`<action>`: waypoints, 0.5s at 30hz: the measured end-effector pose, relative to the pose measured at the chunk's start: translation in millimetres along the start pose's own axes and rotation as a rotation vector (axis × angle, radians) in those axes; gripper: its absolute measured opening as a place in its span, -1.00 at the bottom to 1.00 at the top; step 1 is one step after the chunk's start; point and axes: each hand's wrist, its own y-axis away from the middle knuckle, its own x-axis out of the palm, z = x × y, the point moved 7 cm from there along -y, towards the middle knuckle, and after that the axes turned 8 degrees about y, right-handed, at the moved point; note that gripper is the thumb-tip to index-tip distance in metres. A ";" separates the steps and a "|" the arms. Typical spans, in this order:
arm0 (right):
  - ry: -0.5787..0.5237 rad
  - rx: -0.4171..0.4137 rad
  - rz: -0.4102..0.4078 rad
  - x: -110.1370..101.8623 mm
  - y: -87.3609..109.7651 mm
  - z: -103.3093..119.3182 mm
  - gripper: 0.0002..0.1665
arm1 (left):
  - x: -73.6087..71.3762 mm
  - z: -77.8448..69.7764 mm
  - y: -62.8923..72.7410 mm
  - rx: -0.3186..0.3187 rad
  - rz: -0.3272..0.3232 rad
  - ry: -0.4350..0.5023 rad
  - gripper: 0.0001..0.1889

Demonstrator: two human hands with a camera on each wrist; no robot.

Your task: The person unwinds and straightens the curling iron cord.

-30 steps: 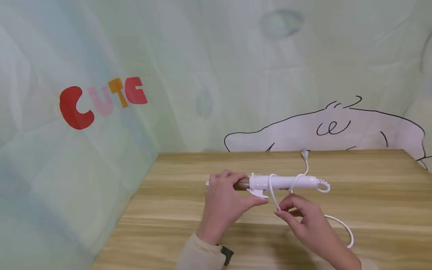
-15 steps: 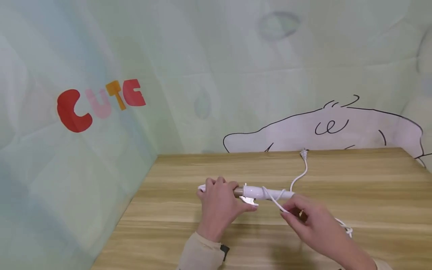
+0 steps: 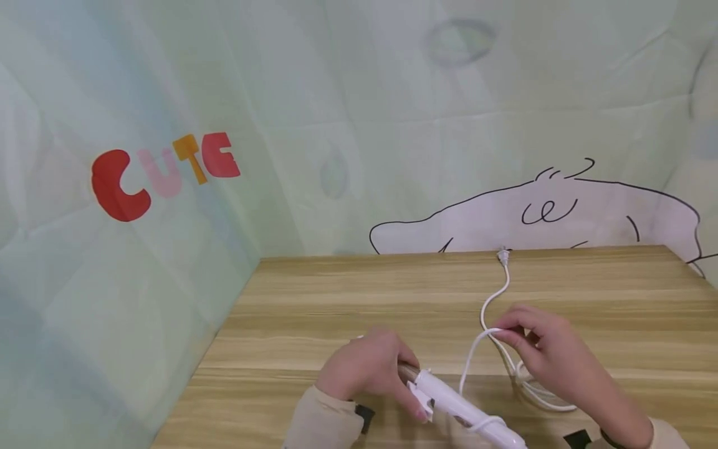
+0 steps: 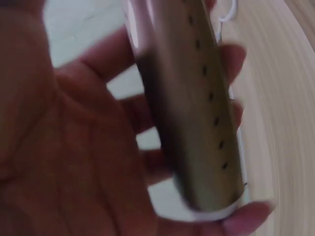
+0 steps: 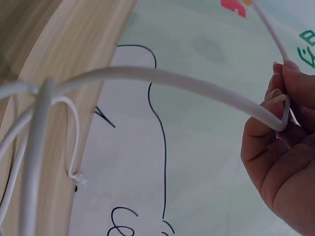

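My left hand [image 3: 373, 368] grips the brownish-gold barrel of a curling iron [image 3: 457, 402], thumb near its white clamp lever. The white handle slants down to the lower right in the head view, one turn of cord around it. Up close in the left wrist view, the barrel [image 4: 192, 108] has a row of dark holes and lies across the curled fingers [image 4: 235, 61]. My right hand [image 3: 561, 358] pinches the white power cord [image 3: 468, 362] between thumb and fingertips, right of the iron. In the right wrist view the cord [image 5: 187, 86] bends sharply at those fingers.
Loose loops of cord [image 3: 546, 399] lie on the wood-grain table [image 3: 303, 305] beneath the right hand. The two-pin plug [image 3: 503, 257] rests at the table's back edge, against a printed cloth backdrop [image 3: 314, 125]. More cloth with "CUTE" lettering [image 3: 120, 187] hangs at the left.
The curling iron has come down and closer, its handle swinging toward the lower right. My right hand has drawn the cord up and right, leaving fewer turns on the handle.
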 end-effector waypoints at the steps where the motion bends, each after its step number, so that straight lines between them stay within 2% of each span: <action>1: 0.001 0.008 -0.002 -0.3 0.0 -2.2 -0.59 | 2.5 -1.4 1.1 0.021 0.047 0.048 -0.60; 3: 0.000 0.024 0.000 0.2 0.4 -5.5 -0.60 | 5.9 -4.3 3.1 0.063 0.129 0.141 -0.55; 5: 0.001 0.028 0.007 2.0 -0.3 -7.3 -0.61 | 5.4 -8.5 5.1 0.130 0.181 0.201 -0.47; 7: 0.001 0.022 0.015 5.6 -0.4 -8.0 -0.64 | 2.5 -13.1 7.5 0.214 0.209 0.267 -0.44; 9: 0.025 -0.007 0.023 11.6 0.4 -7.5 -0.67 | -2.9 -17.7 9.3 0.302 0.208 0.352 -0.42; 12: 0.094 -0.069 0.035 23.5 4.5 -6.6 -0.71 | -16.3 -22.8 9.2 0.415 0.099 0.430 -0.37; 15: 0.149 -0.150 0.041 37.6 10.3 -7.0 -0.72 | -32.2 -24.0 8.2 0.466 -0.120 0.421 -0.32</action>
